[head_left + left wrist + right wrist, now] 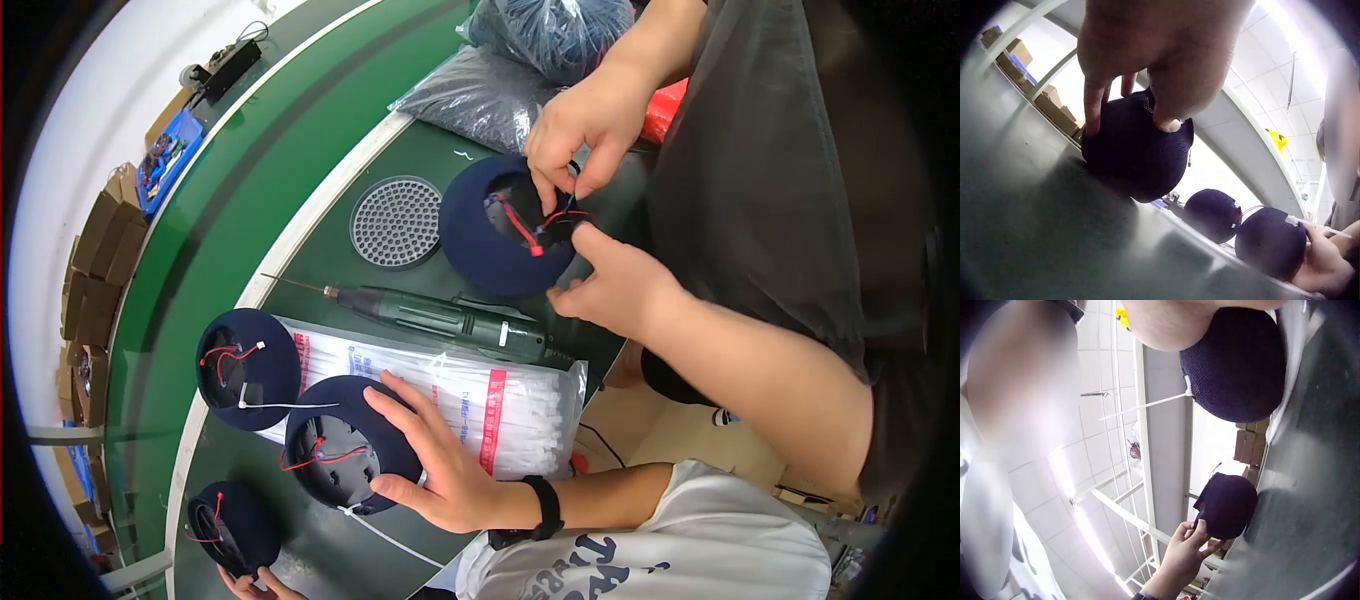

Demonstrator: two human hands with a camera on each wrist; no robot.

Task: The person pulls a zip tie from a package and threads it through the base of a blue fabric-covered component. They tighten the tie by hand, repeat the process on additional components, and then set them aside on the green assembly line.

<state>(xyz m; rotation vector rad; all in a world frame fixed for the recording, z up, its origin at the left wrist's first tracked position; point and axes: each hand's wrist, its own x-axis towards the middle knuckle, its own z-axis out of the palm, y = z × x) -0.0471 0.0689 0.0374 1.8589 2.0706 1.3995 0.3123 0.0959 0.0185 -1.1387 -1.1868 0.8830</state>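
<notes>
Near the bottom left in the head view, my left hand (255, 586) grips a navy fabric-covered round shell (250, 525) with red wires in its black hollow. The left wrist view shows this hand (1160, 50) over the shell (1138, 153), fingers and thumb at its sides. My right hand (440, 475), wearing a black wristband, holds another navy shell (385, 410) by its side, thumb at the opening. A white cable tie (395, 541) trails from that shell. In the right wrist view the hand (1172, 322) partly covers the shell (1241, 375).
Another navy shell (275, 365) lies beside a bag of cable ties (425, 390). Beyond are a green power tool (430, 315) and a perforated disc (395, 222). Another person's hands (590, 130) work at wires in a larger shell (470, 235). Plastic bags (470, 95) stand behind.
</notes>
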